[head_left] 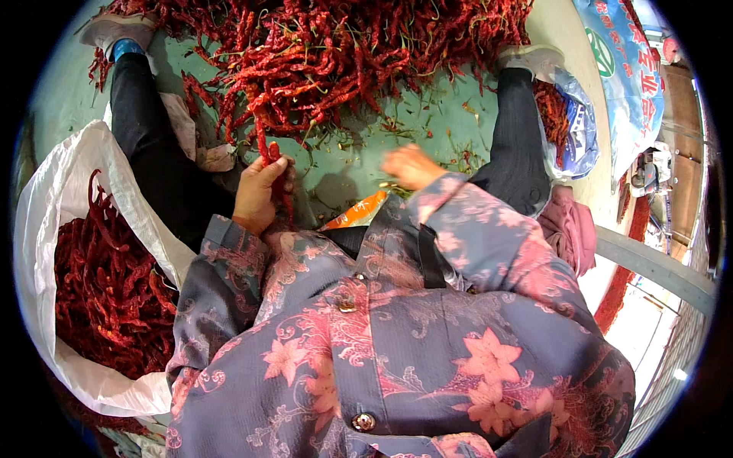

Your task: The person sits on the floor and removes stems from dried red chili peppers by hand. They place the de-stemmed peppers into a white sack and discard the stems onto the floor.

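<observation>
My left hand (262, 186) is closed around a few dried red chili peppers (275, 154), their ends showing above the thumb and below the palm. Blurred by motion, my right hand (412, 166) is over the green floor, apart from the left; whether it holds anything cannot be told. A large heap of dried red chilies with stems (332, 63) lies between my feet, beyond both hands. Loose green stems and chili bits (452, 137) are scattered on the floor between the heap and my right hand. An orange wrapper bearing writing (363, 210) lies near my lap.
At the left stands an open white woven sack (137, 194) with dark red chilies (109, 286) inside. A clear plastic bag (578, 131) with chilies is beside my right leg. A mauve cloth (567, 229) and a grey bar (658, 263) are at the right, below a blue printed sheet (624, 74).
</observation>
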`<state>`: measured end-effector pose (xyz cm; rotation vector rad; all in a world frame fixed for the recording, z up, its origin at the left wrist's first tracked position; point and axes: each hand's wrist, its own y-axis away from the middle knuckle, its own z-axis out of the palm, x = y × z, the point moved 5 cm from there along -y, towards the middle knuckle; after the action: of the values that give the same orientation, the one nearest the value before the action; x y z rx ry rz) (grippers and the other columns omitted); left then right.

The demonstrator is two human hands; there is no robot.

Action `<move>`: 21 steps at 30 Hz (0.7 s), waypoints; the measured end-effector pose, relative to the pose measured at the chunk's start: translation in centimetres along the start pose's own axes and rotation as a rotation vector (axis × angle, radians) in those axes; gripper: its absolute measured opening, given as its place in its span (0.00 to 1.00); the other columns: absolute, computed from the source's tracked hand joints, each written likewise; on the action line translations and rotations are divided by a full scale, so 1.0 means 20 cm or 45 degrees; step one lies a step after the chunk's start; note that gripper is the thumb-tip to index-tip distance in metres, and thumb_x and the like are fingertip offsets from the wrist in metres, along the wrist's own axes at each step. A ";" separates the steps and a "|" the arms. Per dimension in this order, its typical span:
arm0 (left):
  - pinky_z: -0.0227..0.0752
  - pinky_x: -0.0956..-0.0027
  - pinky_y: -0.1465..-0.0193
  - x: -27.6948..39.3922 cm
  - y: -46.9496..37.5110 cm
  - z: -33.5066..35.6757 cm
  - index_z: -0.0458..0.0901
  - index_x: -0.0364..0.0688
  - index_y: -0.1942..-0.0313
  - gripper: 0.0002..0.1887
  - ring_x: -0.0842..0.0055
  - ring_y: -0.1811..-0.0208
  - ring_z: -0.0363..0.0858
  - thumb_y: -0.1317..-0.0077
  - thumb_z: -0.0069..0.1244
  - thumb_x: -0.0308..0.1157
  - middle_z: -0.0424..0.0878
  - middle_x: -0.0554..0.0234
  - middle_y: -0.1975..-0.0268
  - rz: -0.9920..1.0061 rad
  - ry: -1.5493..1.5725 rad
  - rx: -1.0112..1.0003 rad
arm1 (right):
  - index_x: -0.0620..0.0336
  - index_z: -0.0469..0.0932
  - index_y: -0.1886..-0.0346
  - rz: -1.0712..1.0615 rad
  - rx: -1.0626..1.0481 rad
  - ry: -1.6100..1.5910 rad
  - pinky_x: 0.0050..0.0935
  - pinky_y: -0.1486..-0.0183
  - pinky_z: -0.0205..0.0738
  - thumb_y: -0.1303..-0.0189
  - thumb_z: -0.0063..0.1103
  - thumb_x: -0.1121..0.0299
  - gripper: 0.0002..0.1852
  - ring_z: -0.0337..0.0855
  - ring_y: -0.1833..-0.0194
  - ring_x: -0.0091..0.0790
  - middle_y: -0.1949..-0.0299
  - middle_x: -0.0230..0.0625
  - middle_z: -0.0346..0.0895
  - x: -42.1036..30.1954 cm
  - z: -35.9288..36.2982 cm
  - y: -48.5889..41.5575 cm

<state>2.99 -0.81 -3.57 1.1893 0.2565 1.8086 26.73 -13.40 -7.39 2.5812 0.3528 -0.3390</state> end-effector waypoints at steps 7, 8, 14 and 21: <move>0.63 0.73 0.71 0.03 -0.01 0.01 0.73 0.38 0.66 0.06 0.79 0.77 0.67 0.42 0.47 0.29 0.72 0.67 0.75 0.046 -0.056 -0.003 | 0.59 0.72 0.73 0.795 0.133 -0.063 0.44 0.67 0.67 0.56 0.48 0.71 0.05 0.75 0.66 0.46 0.67 0.45 0.73 0.27 -0.20 0.19; 0.62 0.72 0.70 0.03 -0.01 0.01 0.73 0.38 0.66 0.06 0.79 0.76 0.67 0.42 0.48 0.29 0.71 0.67 0.75 0.056 -0.094 -0.004 | 0.61 0.71 0.72 0.839 0.292 -0.219 0.45 0.66 0.66 0.56 0.47 0.72 0.07 0.74 0.66 0.48 0.67 0.46 0.73 0.26 -0.26 0.09; 0.61 0.73 0.71 0.04 0.03 0.06 0.73 0.38 0.67 0.05 0.80 0.77 0.66 0.43 0.48 0.28 0.71 0.69 0.75 0.018 -0.137 -0.039 | 0.66 0.71 0.63 1.009 0.865 -0.398 0.46 0.61 0.68 0.59 0.50 0.74 0.15 0.73 0.60 0.53 0.64 0.51 0.72 0.22 -0.30 -0.24; 0.63 0.78 0.74 0.03 -0.01 0.20 0.74 0.39 0.68 0.03 0.84 0.78 0.68 0.44 0.49 0.25 0.72 0.70 0.75 -0.048 -0.317 -0.034 | 0.69 0.74 0.72 0.888 0.871 -0.884 0.42 0.69 0.71 0.59 0.51 0.73 0.10 0.77 0.73 0.49 0.78 0.48 0.75 0.16 -0.22 -0.22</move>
<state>6.26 -1.41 -1.22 1.3660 0.1103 1.6075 29.03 -6.84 -6.73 2.7496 -1.0386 -1.1777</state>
